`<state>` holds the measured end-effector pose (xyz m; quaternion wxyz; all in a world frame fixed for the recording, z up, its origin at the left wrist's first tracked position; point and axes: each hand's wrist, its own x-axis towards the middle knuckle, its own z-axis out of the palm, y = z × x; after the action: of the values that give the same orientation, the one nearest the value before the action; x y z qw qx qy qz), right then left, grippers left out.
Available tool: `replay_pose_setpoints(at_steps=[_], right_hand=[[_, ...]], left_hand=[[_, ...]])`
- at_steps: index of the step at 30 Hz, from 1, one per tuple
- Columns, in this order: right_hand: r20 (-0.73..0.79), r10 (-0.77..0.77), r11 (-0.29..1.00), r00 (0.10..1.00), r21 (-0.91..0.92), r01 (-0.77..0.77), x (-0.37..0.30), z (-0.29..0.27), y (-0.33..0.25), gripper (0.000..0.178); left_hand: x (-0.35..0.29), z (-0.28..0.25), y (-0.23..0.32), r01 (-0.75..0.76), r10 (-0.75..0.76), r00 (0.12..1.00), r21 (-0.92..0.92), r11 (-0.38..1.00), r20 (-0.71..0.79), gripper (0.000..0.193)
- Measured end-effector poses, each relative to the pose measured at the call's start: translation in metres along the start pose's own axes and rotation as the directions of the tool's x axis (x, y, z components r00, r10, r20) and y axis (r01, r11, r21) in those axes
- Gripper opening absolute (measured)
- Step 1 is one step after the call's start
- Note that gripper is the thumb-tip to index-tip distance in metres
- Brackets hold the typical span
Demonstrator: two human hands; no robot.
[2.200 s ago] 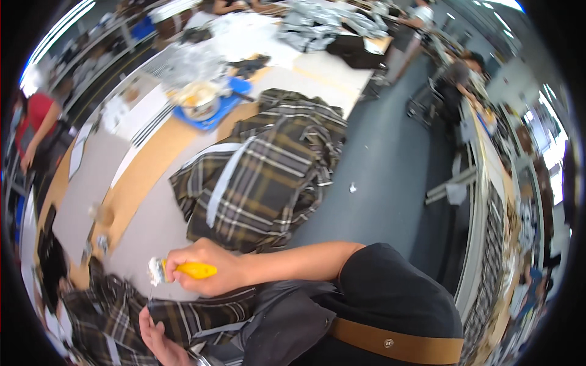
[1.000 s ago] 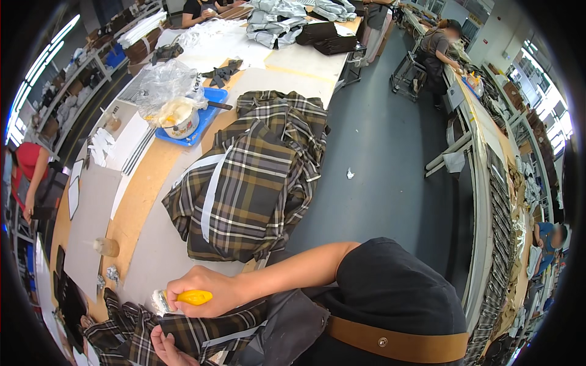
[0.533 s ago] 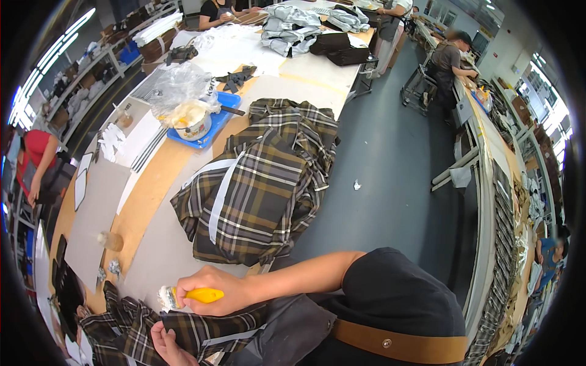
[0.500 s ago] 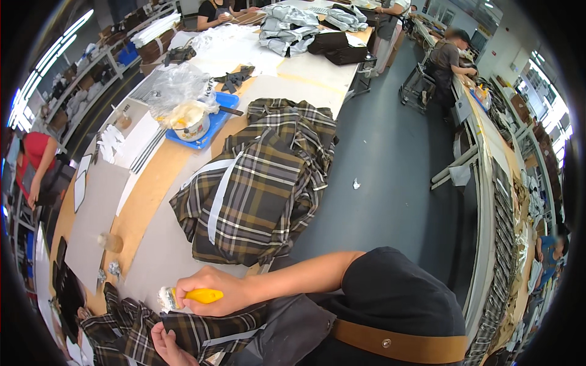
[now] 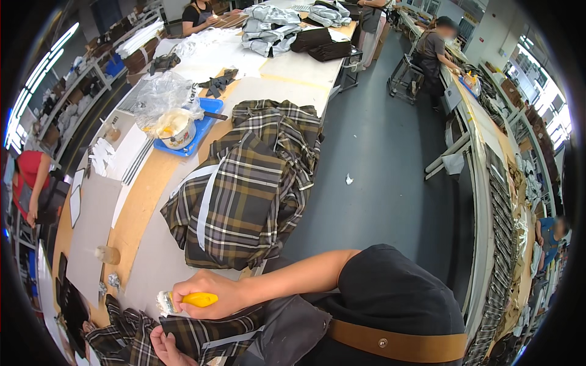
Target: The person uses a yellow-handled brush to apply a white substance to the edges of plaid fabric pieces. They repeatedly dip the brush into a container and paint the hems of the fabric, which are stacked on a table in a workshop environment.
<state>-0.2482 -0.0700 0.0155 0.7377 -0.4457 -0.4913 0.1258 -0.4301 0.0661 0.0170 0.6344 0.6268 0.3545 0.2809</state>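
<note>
My right hand [image 5: 206,294] is closed round a brush with a yellow handle [image 5: 200,299]. Thick white paste coats the brush's bristles [image 5: 163,302], which hover at or touch the upper edge of a plaid fabric piece [image 5: 194,329]; I cannot tell which. Below it, my left hand [image 5: 169,349] grips that edge, fingers bent over the cloth. A pale strip [image 5: 232,338] runs along the plaid piece. Beyond my right arm lies a heap of brown, black and white plaid fabric [image 5: 244,183] with a pale tape across it.
A blue tray [image 5: 206,127] holds a tub of white paste [image 5: 178,131] beside a plastic bag [image 5: 165,94]. A cloudy bottle [image 5: 108,254] stands at the table's left. Grey garments [image 5: 268,30] lie farther back. Co-workers stand around; an aisle [image 5: 366,152] runs at right.
The whole view has shifted slightly, with the table's far things sliding left. My hands, the brush and the plaid piece keep nearly the same places relative to each other.
</note>
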Motion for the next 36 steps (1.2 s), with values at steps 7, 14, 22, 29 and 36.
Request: replay_pose_setpoints(at_steps=[7, 14, 22, 29, 36], right_hand=[[0.006, 0.01, 1.0, 1.0, -0.001, -0.01, 0.0, 0.002, 0.0, 0.003], [0.034, 0.049, 0.999, 0.998, -0.004, -0.049, 0.0, 0.013, 0.008, 0.003], [0.118, 0.204, 0.976, 0.972, -0.101, -0.192, 0.013, 0.011, 0.014, 0.006], [0.084, 0.376, 0.924, 0.923, 0.047, -0.38, 0.006, 0.017, 0.023, 0.016], [0.278, 0.371, 0.909, 0.886, 0.084, -0.408, 0.007, 0.032, 0.031, 0.02]], left_hand=[[0.0, -0.001, 0.0, -0.013, 0.015, 0.999, 0.056, 0.998, -0.036, 0.017], [0.001, -0.009, -0.003, -0.036, 0.038, 0.999, 0.113, 0.993, -0.016, 0.016], [0.009, -0.033, -0.027, 0.042, -0.041, 0.999, 0.027, 0.999, -0.035, 0.024], [0.001, -0.028, -0.019, 0.109, -0.111, 0.994, -0.116, 0.987, -0.01, 0.024], [-0.001, -0.034, -0.022, 0.263, -0.268, 0.964, -0.178, 0.948, -0.003, 0.029]])
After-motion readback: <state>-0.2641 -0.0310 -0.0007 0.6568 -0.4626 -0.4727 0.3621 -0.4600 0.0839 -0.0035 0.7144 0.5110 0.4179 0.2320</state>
